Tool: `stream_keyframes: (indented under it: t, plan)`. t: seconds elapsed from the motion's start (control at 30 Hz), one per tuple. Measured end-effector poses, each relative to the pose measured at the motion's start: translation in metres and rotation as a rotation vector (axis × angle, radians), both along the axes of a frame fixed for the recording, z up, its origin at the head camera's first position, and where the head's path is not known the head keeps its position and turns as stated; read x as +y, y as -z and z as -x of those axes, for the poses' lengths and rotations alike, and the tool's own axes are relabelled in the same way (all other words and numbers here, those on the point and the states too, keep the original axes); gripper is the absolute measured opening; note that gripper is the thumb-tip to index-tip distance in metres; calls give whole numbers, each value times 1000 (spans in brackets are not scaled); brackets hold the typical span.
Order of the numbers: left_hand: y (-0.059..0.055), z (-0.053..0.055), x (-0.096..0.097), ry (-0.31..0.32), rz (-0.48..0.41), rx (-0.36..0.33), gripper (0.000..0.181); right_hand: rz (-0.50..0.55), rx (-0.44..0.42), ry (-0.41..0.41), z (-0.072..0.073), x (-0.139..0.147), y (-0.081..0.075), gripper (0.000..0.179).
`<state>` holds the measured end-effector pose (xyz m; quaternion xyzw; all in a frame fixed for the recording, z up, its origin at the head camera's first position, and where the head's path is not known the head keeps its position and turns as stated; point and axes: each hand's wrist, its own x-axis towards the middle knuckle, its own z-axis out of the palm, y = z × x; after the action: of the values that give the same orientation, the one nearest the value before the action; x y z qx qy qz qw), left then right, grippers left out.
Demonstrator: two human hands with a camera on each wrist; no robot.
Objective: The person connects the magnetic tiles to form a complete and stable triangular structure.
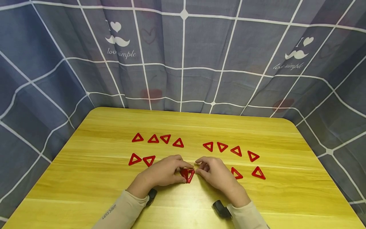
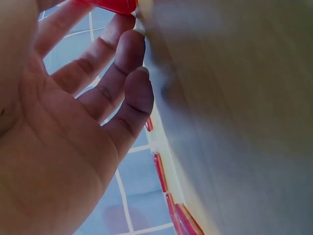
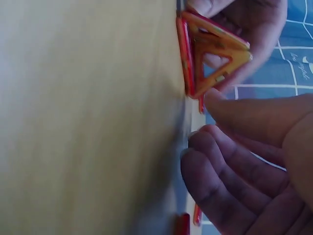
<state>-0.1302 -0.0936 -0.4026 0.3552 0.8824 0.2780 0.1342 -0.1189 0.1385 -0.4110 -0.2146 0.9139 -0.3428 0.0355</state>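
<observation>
Red triangular frame tiles (image 1: 185, 173), standing joined at an angle on the table, are pinched by my left hand (image 1: 164, 173) between thumb and fingers. In the right wrist view the joined tiles (image 3: 238, 55) meet along edges, one looking orange against the light. My right hand (image 1: 215, 173) is just to their right, fingers loosely bent and holding nothing. Its thumb tip (image 3: 215, 100) comes right at the tiles' near corner. A red tile edge (image 2: 115, 4) shows at the top of the left wrist view, by the fingertips.
Several red triangle tiles (image 1: 138, 141) lie in a row behind the left hand, with several more (image 1: 253, 153) behind the right. Two (image 1: 131, 159) lie nearer on the left, two (image 1: 258, 176) nearer on the right. A grey-blue curtain (image 1: 200, 41) surrounds the wooden table (image 1: 186, 210).
</observation>
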Motion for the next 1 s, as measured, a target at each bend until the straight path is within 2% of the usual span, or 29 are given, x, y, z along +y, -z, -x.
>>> stream_keyframes:
  t: [0.27, 0.43, 0.6, 0.77, 1.0]
  plan:
    - [2, 0, 0, -15, 13, 8, 42, 18, -50, 24, 4, 21, -11, 21]
    - [1, 0, 0, 1, 33, 16, 50, -12, -102, 91, 5, 38, -18, 29]
    - [1, 0, 0, 9, 34, 2, 45, -30, -165, 151, 3, 50, -24, 43]
    - [2, 0, -2, 5, 36, -1, 44, -58, -210, 147, 2, 57, -25, 50]
    - [1, 0, -3, 8, 23, -5, 44, -103, -179, 100, 4, 60, -22, 45]
